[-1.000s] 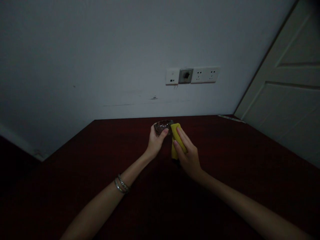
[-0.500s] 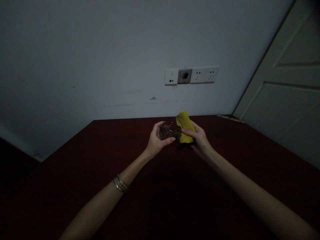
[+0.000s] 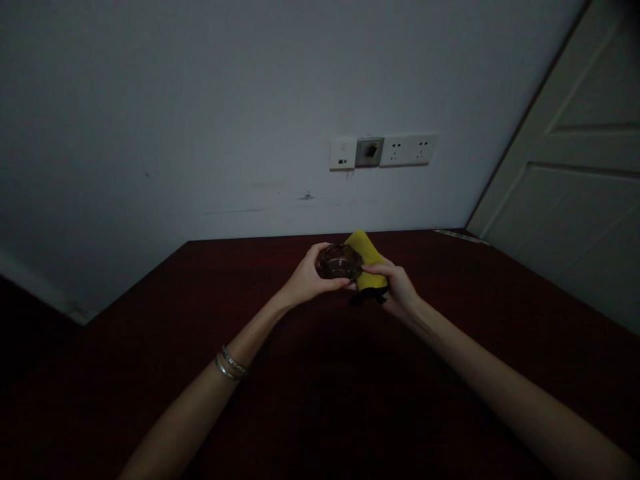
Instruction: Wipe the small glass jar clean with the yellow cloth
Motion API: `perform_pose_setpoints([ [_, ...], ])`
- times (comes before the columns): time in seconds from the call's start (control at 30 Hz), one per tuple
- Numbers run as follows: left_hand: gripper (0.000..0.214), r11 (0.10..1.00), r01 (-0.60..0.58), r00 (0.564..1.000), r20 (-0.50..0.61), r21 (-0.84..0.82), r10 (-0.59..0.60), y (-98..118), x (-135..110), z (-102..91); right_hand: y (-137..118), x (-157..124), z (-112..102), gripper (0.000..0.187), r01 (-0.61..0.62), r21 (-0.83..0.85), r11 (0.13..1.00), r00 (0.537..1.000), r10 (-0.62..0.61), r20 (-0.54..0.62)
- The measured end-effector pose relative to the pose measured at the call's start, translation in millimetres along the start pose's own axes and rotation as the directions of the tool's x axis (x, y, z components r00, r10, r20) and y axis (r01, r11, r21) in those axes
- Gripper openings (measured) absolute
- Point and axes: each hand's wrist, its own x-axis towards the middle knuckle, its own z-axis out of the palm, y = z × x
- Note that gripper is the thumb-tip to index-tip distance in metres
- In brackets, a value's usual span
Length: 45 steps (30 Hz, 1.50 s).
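Note:
My left hand [image 3: 306, 280] is closed round a small clear glass dish [image 3: 340, 261], holding it just above the dark red table [image 3: 320, 373], its opening now facing up toward me. My right hand [image 3: 397, 283] grips a folded yellow cloth [image 3: 369, 261] and presses it against the right side of the dish. Bangles sit on my left wrist [image 3: 227, 363]. The room is dim, and the dish's details are hard to make out.
A pale wall rises behind the table with a row of sockets and a switch [image 3: 383, 151]. A white panelled door [image 3: 575, 200] stands at the right. A thin pale strip [image 3: 460, 236] lies at the table's far right corner.
My left hand has turned the glass dish from on its side to opening-up. My right hand rolled from palm-down to holding the yellow cloth against the dish's right side.

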Motion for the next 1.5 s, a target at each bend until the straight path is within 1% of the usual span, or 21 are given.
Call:
perform_pose_setpoints([
  [0.13, 0.091, 0.989, 0.037, 0.998, 0.042, 0.144, -0.044, 12, -2, -5.7, -4, 1, -1, 0.062, 0.031, -0.187, 0.982, 1.000, -0.031, 0.006],
  [0.2, 0.087, 0.984, 0.044, 0.995, 0.084, 0.175, -0.060, 16, -2, -8.6, -5, 1, 0, 0.067, 0.035, -0.292, 0.956, 0.999, -0.030, 0.019],
  [0.27, 0.081, 0.986, 0.071, 0.988, 0.126, 0.149, -0.091, 15, -1, -11.8, -8, 1, -1, 0.068, 0.026, -0.361, 0.932, 0.999, -0.014, 0.034],
  [0.33, 0.076, 0.988, 0.143, 0.978, 0.145, 0.052, -0.149, 9, -1, -15.0, -11, 1, -2, 0.068, 0.015, -0.384, 0.923, 0.998, 0.011, 0.065],
  [0.4, 0.070, 0.966, 0.225, 0.967, 0.154, -0.130, -0.205, 0, -1, -17.9, -17, 3, -6, 0.069, 0.033, -0.395, 0.918, 0.996, 0.001, 0.085],
  [0.43, 0.066, 0.934, 0.258, 0.961, 0.164, -0.247, -0.222, -6, -1, -19.0, -21, 5, -8, 0.071, 0.060, -0.415, 0.908, 0.997, -0.031, 0.077],
  [0.5, 0.059, 0.814, 0.304, 0.951, 0.212, -0.494, -0.226, -17, -2, -20.0, -30, 9, -14, 0.077, 0.133, -0.497, 0.857, 0.990, -0.136, 0.031],
  [0.57, 0.059, 0.663, 0.345, 0.938, 0.266, -0.664, -0.222, -26, -3, -19.6, -37, 11, -18, 0.077, 0.230, -0.622, 0.749, 0.958, -0.286, 0.009],
  [0.6, 0.060, 0.598, 0.363, 0.932, 0.284, -0.714, -0.226, -29, -4, -19.0, -40, 11, -18, 0.074, 0.287, -0.685, 0.670, 0.930, -0.365, 0.033],
  [0.63, 0.062, 0.547, 0.373, 0.928, 0.291, -0.750, -0.234, -31, -5, -18.2, -43, 10, -18, 0.068, 0.351, -0.737, 0.577, 0.896, -0.436, 0.085],
  [0.7, 0.065, 0.474, 0.376, 0.924, 0.284, -0.796, -0.255, -33, -6, -16.0, -45, 6, -15, 0.056, 0.485, -0.795, 0.366, 0.813, -0.524, 0.255],
  [0.77, 0.065, 0.420, 0.370, 0.922, 0.269, -0.829, -0.280, -32, -8, -12.8, -43, -1, -10, 0.051, 0.584, -0.793, 0.172, 0.745, -0.502, 0.439],
  [0.83, 0.061, 0.378, 0.339, 0.925, 0.232, -0.861, -0.300, -30, -10, -8.2, -37, -8, -5, 0.050, 0.651, -0.759, 0.018, 0.695, -0.416, 0.587],
  [0.87, 0.057, 0.361, 0.312, 0.929, 0.204, -0.879, -0.308, -29, -11, -5.4, -33, -11, -2, 0.050, 0.672, -0.739, -0.050, 0.677, -0.363, 0.641],
  [0.93, 0.051, 0.339, 0.253, 0.937, 0.141, -0.906, -0.321, -27, -13, 0.8, -25, -15, 3, 0.049, 0.696, -0.696, -0.177, 0.649, -0.260, 0.715],
  [1.0, 0.049, 0.336, 0.247, 0.931, 0.127, -0.909, -0.342, -26, -15, 7.0, -19, -17, 6, 0.047, 0.696, -0.649, -0.309, 0.619, -0.199, 0.759],
  [1.1, 0.048, 0.338, 0.296, 0.915, 0.163, -0.894, -0.370, -24, -17, 14.1, -16, -17, 9, 0.044, 0.627, -0.605, -0.490, 0.592, -0.204, 0.779],
  [1.17, 0.048, 0.335, 0.310, 0.912, 0.179, -0.890, -0.368, -21, -18, 16.6, -20, -17, 8, 0.042, 0.554, -0.623, -0.552, 0.602, -0.252, 0.758],
  [1.27, 0.054, 0.353, 0.309, 0.910, 0.167, -0.883, -0.379, -17, -16, 16.9, -26, -16, 4, 0.040, 0.504, -0.652, -0.566, 0.599, -0.314, 0.736],
  [1.43, 0.056, 0.440, 0.218, 0.924, 0.038, -0.871, -0.381, -20, -11, 15.3, -23, -17, 0, 0.035, 0.601, -0.594, -0.535, 0.547, -0.265, 0.794],
  [1.5, 0.054, 0.472, 0.226, 0.926, 0.037, -0.852, -0.377, -23, -12, 16.1, -18, -19, 3, 0.034, 0.613, -0.568, -0.549, 0.525, -0.254, 0.813],
])
